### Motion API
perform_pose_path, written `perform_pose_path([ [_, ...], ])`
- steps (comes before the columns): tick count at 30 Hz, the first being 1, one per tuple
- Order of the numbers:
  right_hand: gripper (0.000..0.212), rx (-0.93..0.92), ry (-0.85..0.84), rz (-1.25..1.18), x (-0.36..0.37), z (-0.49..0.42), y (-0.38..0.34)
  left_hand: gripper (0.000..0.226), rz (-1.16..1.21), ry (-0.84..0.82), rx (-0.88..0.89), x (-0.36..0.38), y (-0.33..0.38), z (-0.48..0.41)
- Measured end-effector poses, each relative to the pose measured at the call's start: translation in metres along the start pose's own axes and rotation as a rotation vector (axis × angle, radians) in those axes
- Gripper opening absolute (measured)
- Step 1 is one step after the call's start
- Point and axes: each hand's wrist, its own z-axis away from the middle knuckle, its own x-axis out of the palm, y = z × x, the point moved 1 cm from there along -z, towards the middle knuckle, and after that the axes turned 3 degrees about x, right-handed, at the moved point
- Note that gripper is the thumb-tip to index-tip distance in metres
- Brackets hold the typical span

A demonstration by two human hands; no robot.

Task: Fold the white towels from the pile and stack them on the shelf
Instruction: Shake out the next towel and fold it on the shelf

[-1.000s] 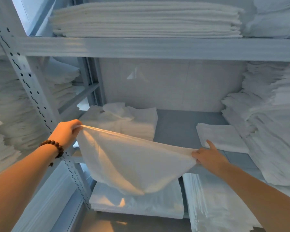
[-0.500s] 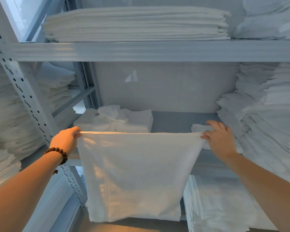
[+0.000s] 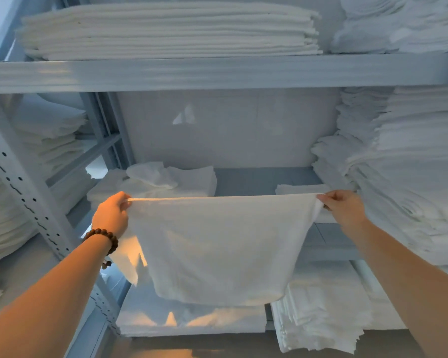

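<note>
I see the left hand point(image 3: 111, 214) pinching one top corner of the white towel point(image 3: 217, 249) and the right hand point(image 3: 343, 209) pinching the other; the top edge is stretched taut between them, level, in front of the middle shelf point(image 3: 264, 180); the cloth hangs down below, its lower left corner loose. A beaded bracelet point(image 3: 102, 237) sits on the left wrist; a rumpled pile point(image 3: 166, 180) lies on the shelf behind the left hand; a folded towel point(image 3: 301, 189) lies near the right hand.

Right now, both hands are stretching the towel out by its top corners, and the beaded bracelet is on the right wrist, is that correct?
Not quite: the head view shows the beaded bracelet on the left wrist. Both the left hand and right hand do hold the towel by its top corners.
</note>
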Motion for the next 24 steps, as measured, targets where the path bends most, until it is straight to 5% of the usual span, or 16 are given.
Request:
perform_pose_path([
  [9,0.018,0.019,-0.031,-0.148,-0.028,0.013,0.033,0.011,0.206,-0.100,-0.030,0.029,0.008,0.013],
  [14,0.012,0.075,-0.161,-0.501,-0.044,0.011,0.017,0.012,0.399,-0.104,-0.034,0.021,0.012,0.007],
  [16,0.016,0.124,-0.177,-0.615,-0.047,0.011,0.011,0.013,0.576,-0.119,-0.137,0.021,0.013,0.006],
  [21,0.020,0.273,-0.008,-0.310,-0.031,0.019,0.021,0.010,0.734,-0.220,-0.473,0.045,0.021,0.014],
  [24,0.026,0.351,0.040,-0.426,-0.018,0.026,0.023,0.008,0.850,-0.188,-0.623,0.056,0.033,0.024],
])
